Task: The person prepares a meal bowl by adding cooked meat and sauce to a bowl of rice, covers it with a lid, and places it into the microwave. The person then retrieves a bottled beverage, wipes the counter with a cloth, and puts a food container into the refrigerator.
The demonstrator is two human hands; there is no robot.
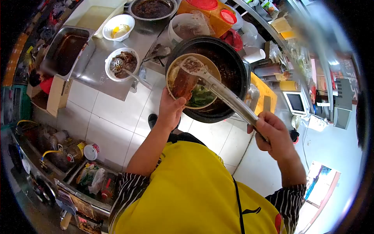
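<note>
My left hand [171, 110] is closed on the near left rim of a round bowl [170, 82]. Inside the bowl lie a brown piece of food [183, 84] and green leaves [200, 96]. Metal tongs [233, 101] are gripped in my right hand [269, 132], and their wide end rests over the bowl at the top of the brown piece. Beneath and behind the bowl is a large black pot [237, 66] with dark contents. What the tongs' tips touch is hard to make out.
A white bowl with a spoon [124, 64], a bowl with yellow food [118, 28] and a steel tray [70, 50] stand on the left. A white tub [189, 27] and an orange container [218, 17] are behind the pot. A yellow board [265, 93] lies right.
</note>
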